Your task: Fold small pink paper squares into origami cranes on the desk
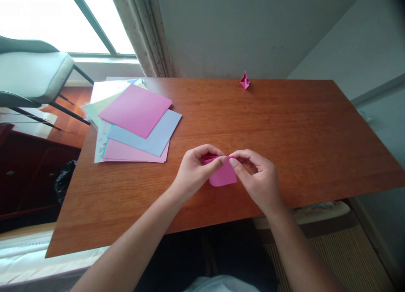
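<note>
A small sheet of bright pink paper [224, 175] is held up just over the table's near side, its top edge folded or curled between my fingers. My left hand [199, 167] pinches that edge from the left with thumb and forefinger. From the right, my right hand [255, 174] pinches the same edge, its thumb tip close to the left thumb. The lower part of the sheet hangs below the thumbs, with a rounded bottom left corner. Parts of the paper behind my fingers are hidden.
On the wooden table [300, 132], a folded pink paper figure [244, 81] stands at the far edge. To the left lies a fanned pile of pink paper [137, 108], blue paper [148, 134] and other sheets. A pale chair [34, 70] stands beyond the table's left side.
</note>
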Available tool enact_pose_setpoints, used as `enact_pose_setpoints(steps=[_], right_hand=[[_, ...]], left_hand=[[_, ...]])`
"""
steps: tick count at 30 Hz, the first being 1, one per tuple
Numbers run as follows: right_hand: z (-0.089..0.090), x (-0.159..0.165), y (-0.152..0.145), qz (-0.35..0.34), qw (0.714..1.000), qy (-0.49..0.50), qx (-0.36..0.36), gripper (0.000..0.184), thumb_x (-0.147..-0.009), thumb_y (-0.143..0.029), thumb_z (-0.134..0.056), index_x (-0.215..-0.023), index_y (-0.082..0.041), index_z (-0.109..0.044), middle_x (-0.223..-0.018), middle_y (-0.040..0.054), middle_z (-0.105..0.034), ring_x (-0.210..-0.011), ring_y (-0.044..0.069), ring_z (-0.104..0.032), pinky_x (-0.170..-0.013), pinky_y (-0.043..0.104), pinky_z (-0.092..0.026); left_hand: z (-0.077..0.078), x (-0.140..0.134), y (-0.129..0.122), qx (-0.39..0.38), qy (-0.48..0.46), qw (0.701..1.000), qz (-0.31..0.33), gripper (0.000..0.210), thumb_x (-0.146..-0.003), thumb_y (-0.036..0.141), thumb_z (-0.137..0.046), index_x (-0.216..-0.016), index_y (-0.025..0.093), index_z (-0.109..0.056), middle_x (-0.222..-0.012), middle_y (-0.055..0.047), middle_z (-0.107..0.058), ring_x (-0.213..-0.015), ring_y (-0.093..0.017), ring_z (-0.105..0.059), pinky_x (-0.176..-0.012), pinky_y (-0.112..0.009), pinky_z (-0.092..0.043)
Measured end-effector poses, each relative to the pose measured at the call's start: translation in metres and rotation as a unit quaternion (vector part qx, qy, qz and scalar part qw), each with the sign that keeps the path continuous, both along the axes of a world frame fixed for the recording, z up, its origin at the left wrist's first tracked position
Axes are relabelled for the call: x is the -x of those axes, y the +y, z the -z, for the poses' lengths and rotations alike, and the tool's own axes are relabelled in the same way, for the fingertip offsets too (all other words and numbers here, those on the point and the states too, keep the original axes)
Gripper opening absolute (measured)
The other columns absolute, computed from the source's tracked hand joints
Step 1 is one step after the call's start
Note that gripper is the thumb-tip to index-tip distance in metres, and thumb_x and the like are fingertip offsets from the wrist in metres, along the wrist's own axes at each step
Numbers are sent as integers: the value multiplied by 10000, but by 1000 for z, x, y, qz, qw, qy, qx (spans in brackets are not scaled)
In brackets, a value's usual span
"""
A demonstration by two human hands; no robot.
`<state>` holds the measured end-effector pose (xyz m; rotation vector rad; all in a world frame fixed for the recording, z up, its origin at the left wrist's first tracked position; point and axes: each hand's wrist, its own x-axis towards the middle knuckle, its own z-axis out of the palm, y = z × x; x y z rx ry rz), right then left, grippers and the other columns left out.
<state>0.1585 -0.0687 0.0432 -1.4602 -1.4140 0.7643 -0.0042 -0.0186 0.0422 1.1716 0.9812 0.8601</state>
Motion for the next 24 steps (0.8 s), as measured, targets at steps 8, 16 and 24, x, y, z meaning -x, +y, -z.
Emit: enact_pose_setpoints(steps=[8,16,24], right_hand=[[2,0,0,-4,1000,19,3,71,-909,-292,-663,-924,-251,-720,-914,15,-735,-856,187,-694,-776,324,-560],[1,0,0,-4,1000,25,9,73,-912,-296,-668,-933,-257,-726,-918,7,-738,-851,178,-694,-774,313,-554],[1,-1,1,-8,1000,28,9,70,-913,-288,-669,-935,-253,-725,-915,2,-735,-853,171,-692,-772,304,-554]], left_hand=[[3,1,0,-1,-18,1000,2,175,-785,296,-796,-788,149,-701,-772,-16,-689,-696,-111,-589,-641,-205,-464],[4,1,1,-1,-23,1000,-4,181,-776,297,-811,-790,152,-704,-768,-10,-689,-692,-104,-586,-638,-197,-464],[3,0,0,3,-30,999,-10,206,-761,315,-828,-784,152,-705,-762,-10,-687,-688,-106,-585,-628,-199,-462]])
